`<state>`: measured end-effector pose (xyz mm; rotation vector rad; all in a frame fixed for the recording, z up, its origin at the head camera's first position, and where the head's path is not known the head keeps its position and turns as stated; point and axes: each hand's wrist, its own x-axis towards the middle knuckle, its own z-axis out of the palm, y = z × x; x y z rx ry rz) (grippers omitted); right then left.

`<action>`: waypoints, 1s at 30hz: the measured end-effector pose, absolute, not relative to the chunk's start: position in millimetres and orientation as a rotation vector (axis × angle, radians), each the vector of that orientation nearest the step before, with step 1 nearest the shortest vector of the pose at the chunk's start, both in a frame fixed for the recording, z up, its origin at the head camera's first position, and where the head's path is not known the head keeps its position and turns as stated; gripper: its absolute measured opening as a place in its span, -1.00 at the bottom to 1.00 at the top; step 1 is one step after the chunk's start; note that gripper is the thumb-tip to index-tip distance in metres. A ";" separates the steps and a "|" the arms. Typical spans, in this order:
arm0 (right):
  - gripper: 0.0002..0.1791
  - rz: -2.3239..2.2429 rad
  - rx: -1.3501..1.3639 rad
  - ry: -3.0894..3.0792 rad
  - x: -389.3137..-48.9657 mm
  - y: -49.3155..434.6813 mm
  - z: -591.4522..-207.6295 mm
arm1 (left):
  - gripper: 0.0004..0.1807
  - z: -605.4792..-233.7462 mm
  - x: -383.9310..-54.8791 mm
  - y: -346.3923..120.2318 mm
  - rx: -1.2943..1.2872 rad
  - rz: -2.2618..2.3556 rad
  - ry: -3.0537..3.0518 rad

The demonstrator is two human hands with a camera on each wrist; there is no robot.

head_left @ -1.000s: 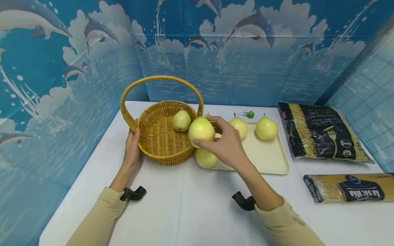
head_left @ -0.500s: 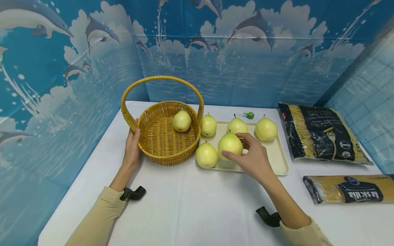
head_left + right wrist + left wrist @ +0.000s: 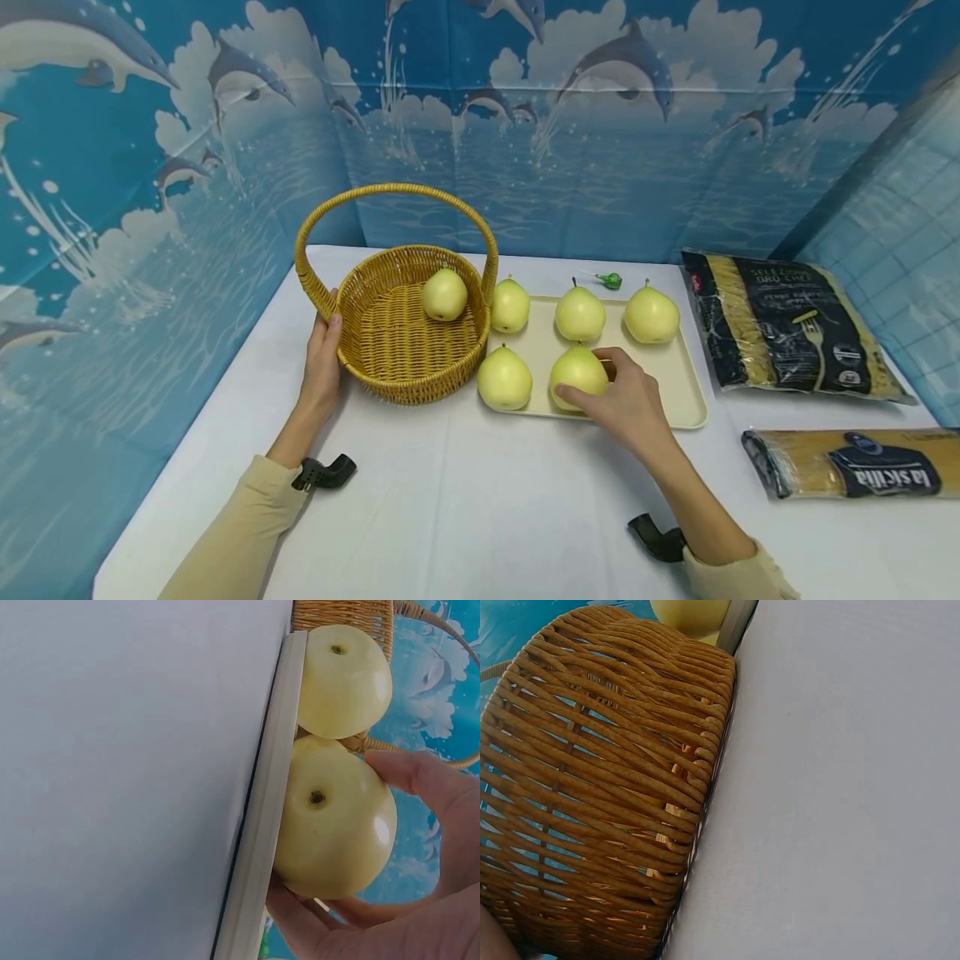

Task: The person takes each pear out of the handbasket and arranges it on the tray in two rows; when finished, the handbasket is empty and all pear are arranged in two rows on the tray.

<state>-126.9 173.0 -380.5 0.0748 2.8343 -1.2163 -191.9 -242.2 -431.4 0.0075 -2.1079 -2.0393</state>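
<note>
My right hand (image 3: 630, 400) grips a pale yellow-green pear (image 3: 577, 377) at the front of the cream tray (image 3: 660, 392). In the right wrist view, thumb and fingers curl round this pear (image 3: 337, 817), low at the tray's rim (image 3: 259, 817). My left hand (image 3: 322, 362) holds the left side of a round wicker basket (image 3: 405, 387), by the foot of its arched handle (image 3: 390, 190). One pear (image 3: 444, 294) lies inside the basket. The left wrist view shows mostly the basket's woven wall (image 3: 607, 780).
Several more pears stand on the tray, among them a front left pear (image 3: 505, 378) and a back right pear (image 3: 652, 314). A small green object (image 3: 611, 281) lies behind it. To the right are a black pasta bag (image 3: 795, 325) and a spaghetti pack (image 3: 855, 462).
My right hand has carried the pear from beside the basket's right rim rightward, then down to the tray's front. The left hand and basket have stayed in place.
</note>
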 end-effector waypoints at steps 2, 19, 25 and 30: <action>-0.12 -1.198 0.056 2.833 -126.5 173.8 -380.9 | -0.30 -431.5 -191.8 -242.3 0.000 -2.040 -2.107; 0.03 -1.178 0.029 2.672 -127.9 188.5 -373.6 | -0.33 -433.0 -191.9 -242.9 -0.021 -2.054 -2.087; 0.04 -1.175 0.022 2.684 -128.1 191.2 -372.8 | -0.27 -433.8 -192.6 -243.4 -0.033 -2.049 -2.089; 0.04 -1.172 0.035 2.694 -127.8 191.4 -372.7 | -0.27 -434.0 -192.9 -244.1 -0.050 -2.049 -2.089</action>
